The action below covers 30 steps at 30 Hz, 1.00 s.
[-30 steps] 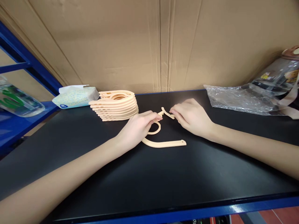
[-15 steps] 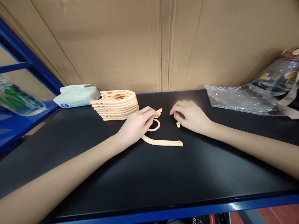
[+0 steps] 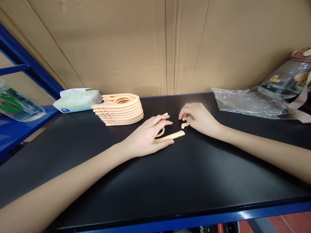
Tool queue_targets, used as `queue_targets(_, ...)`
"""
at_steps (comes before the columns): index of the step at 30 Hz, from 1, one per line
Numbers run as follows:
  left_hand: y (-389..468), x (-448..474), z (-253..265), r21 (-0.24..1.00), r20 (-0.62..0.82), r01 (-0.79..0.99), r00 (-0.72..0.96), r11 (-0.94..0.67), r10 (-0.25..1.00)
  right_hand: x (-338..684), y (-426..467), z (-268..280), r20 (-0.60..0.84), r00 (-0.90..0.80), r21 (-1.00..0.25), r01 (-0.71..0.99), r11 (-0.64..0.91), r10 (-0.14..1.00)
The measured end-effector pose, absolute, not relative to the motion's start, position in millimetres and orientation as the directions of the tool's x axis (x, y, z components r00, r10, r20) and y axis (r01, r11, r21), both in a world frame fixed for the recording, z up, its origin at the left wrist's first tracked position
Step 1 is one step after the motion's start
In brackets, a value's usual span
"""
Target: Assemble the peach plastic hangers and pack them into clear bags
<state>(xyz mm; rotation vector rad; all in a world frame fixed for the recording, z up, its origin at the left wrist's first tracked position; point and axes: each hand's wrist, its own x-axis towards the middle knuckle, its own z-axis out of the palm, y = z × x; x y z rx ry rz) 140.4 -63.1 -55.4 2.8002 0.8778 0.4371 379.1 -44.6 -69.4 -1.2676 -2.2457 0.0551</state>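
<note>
My left hand point(image 3: 148, 137) spans a beige plastic folding hanger point(image 3: 175, 135) on the black tabletop point(image 3: 184, 181). Its fingers reach over the upper arm and its thumb lies along the lower arm, so the hanger sits between them. Part of the hanger's ring shows under the palm; the rest is hidden. To the right, my right hand point(image 3: 198, 118) pinches a small curved beige hook point(image 3: 185, 124) just above the table, its fingertips partly covering it. Left of my left hand stands a neat stack of folded beige hangers point(image 3: 119, 111).
Behind the stack lies a tissue pack point(image 3: 77, 100). A clear plastic bag point(image 3: 250, 102) and a transparent bottle point(image 3: 284, 79) with a strap are at the right. At left, another bottle point(image 3: 19, 105) rests by a blue metal frame point(image 3: 36, 69). Cardboard point(image 3: 121, 48) backs the table.
My left hand has spread and shifted down, and the hanger's lower arm has swung up toward the ring. The hook in my right hand has turned and shows more.
</note>
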Motion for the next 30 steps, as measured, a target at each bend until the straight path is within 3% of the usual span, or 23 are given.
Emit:
queue_targets(6, -59.9, 138.4, -53.6, 0.416, 0.193, 0.512, 0.758, -0.752, 0.623, 375.3, -50.3, -70.2, 0.46, -0.346, -0.189, 0.861, 0.471, 0.818)
queue_targets(11, -53.0, 136.2, -58.1, 0.529, 0.248, 0.404, 0.767, -0.746, 0.591, 375.4, -51.7, -59.2, 0.43, -0.372, -0.185, 0.855, 0.484, 0.822)
queue_targets(16, -46.7, 138.3, -60.8, 0.553, 0.324, 0.416, 0.691, -0.722, 0.646, 384.9, -53.6, -29.6, 0.146, -0.66, -0.167, 0.718, 0.676, 0.737)
queue_targets(19, -45.3, 139.8, -59.6, 0.589, 0.362, 0.407, 0.639, -0.698, 0.679, 391.3, -59.4, -22.9, 0.063, -0.704, -0.173, 0.691, 0.702, 0.708)
queue_targets(24, -46.2, 140.0, -57.2, 0.618, 0.386, 0.427, 0.568, -0.66, 0.727, 396.2, -70.7, -38.4, 0.206, -0.648, -0.083, 0.735, 0.673, 0.734)
queue_targets(30, -47.1, 139.1, -57.1, 0.618, 0.39, 0.435, 0.554, -0.655, 0.735, 388.2, -79.4, -54.2, 0.347, -0.524, -0.188, 0.773, 0.605, 0.778)
